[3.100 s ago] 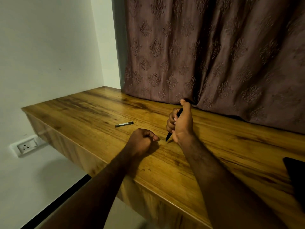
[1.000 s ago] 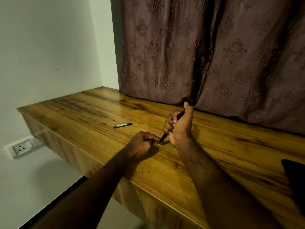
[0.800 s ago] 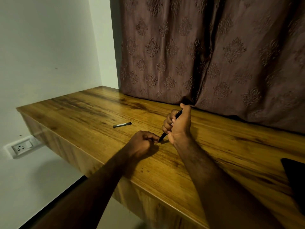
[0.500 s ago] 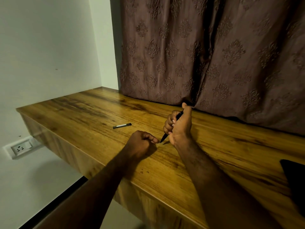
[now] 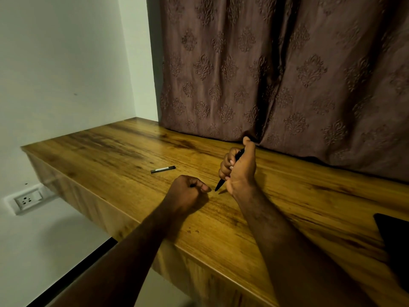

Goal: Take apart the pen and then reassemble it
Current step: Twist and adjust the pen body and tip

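My right hand (image 5: 240, 171) grips the black pen barrel (image 5: 220, 185), which stands tilted with its pointed tip just above the wooden table (image 5: 287, 209); the barrel's top pokes out beside my thumb. My left hand (image 5: 188, 192) rests on the table just left of the tip, apart from it. Its fingers are curled against the thumb, and a small dark sliver, seemingly a small pen part, shows in the pinch. Another black pen part with a pale strip (image 5: 163, 169) lies flat on the table, farther left.
A patterned brown curtain (image 5: 276, 74) hangs along the table's back edge. At the right edge of the table lies a dark flat object (image 5: 395, 244). The table's front edge runs under my forearms, and a wall socket (image 5: 27, 199) sits below the table's left end.
My left hand reached to the pen tip and touched it, then drew back a little to the left. My right hand kept its hold on the barrel, almost still.
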`<state>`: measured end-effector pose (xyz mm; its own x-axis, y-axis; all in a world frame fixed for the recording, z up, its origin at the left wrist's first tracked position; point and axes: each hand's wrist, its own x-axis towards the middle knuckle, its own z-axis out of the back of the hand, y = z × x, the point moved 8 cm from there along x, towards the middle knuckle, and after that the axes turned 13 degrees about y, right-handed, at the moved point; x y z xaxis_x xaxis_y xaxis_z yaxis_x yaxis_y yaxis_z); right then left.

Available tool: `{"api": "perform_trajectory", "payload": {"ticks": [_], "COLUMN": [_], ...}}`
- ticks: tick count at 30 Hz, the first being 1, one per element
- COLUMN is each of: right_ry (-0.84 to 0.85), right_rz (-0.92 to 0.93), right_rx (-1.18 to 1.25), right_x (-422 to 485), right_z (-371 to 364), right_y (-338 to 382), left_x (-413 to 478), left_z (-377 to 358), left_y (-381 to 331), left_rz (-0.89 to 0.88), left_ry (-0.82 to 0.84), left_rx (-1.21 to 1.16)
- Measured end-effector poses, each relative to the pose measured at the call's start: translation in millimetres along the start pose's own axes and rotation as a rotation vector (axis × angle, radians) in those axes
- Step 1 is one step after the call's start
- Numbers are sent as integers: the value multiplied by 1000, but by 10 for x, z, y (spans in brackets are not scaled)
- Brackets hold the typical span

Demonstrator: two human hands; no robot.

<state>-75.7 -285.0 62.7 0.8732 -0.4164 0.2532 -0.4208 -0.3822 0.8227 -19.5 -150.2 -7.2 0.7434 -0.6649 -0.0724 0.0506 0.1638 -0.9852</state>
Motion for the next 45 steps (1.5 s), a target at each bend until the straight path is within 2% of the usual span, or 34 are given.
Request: {"api": "perform_trajectory", "payload": {"ticks": [23, 34, 45], "right_ry": [3, -37, -14], "right_rz": [-3, -2, 3], "right_rx": [-14, -57, 36], "right_x": [-19, -42, -37], "right_z": [-22, -10, -24], "right_y": [12, 27, 28], "left_x": [60, 17, 57], "left_z": [38, 5, 23], "left_y": [30, 0, 33], "left_rz": [-51, -45, -50], "left_ry": [-23, -20, -19], "left_rx": [96, 52, 34]}}
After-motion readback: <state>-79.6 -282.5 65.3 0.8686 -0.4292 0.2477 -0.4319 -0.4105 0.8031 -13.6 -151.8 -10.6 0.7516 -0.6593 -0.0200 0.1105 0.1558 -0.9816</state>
